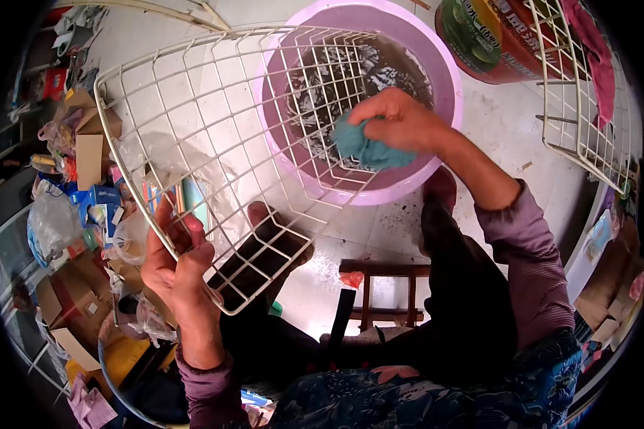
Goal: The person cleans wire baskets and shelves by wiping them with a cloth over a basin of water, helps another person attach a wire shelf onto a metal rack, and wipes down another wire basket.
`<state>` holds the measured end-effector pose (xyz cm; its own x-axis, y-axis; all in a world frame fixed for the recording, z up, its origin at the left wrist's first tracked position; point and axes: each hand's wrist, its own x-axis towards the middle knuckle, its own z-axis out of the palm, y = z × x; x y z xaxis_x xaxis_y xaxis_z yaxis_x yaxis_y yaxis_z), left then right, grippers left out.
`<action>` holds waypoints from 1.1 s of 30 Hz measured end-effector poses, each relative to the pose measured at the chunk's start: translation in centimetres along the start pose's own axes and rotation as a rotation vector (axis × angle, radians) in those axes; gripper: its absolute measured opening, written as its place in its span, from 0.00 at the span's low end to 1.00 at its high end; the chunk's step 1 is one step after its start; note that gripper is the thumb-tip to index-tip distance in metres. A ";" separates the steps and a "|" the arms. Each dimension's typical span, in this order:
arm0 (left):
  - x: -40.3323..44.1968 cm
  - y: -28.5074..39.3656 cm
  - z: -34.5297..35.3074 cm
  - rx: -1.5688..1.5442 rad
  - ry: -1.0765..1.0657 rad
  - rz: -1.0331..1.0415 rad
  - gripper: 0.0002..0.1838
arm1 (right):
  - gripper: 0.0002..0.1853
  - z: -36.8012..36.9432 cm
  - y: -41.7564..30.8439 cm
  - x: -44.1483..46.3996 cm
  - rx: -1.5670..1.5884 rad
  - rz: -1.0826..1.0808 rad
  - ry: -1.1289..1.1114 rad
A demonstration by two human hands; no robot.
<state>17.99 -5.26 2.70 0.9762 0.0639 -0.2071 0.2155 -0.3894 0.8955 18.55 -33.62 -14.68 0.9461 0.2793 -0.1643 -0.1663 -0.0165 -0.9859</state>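
Observation:
A white wire basket [215, 129] is tilted across the view, its far end over a pink basin [447, 93]. My left hand [182, 264] is closed around the basket's near left rim. Bunched in my right hand [401, 121] is a teal cloth [372, 149], pressed against the basket wires above the basin. Dark, foamy water [401, 64] fills the bottom of the basin. My right fingertips are partly hidden by the cloth.
Cardboard boxes [71, 307] and plastic bags [54, 214] crowd the left side. A second wire rack [562, 107] with a dark pink cloth [590, 50] stands right, near a large red container [490, 43]. A wooden stool [368, 293] sits between my legs.

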 end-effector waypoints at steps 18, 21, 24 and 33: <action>0.4 -0.6 -0.5 0.028 0.020 0.033 0.34 | 0.11 5.2 5.7 -2.7 -0.211 -0.228 -0.105; 0.7 -0.9 -0.7 0.033 0.005 0.048 0.34 | 0.12 3.6 8.8 -2.5 -0.442 -0.111 -0.041; 0.9 -1.0 -0.9 0.029 -0.024 0.055 0.33 | 0.11 1.0 9.8 -2.5 -0.867 0.197 -0.025; 1.1 -0.5 -0.6 0.032 -0.001 0.046 0.34 | 0.09 2.6 10.8 -0.4 -0.693 0.341 -0.036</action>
<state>19.00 -4.39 2.24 0.9851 0.0446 -0.1664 0.1696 -0.4212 0.8910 15.70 -31.43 -25.16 0.8619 0.1818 -0.4734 -0.2237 -0.7016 -0.6766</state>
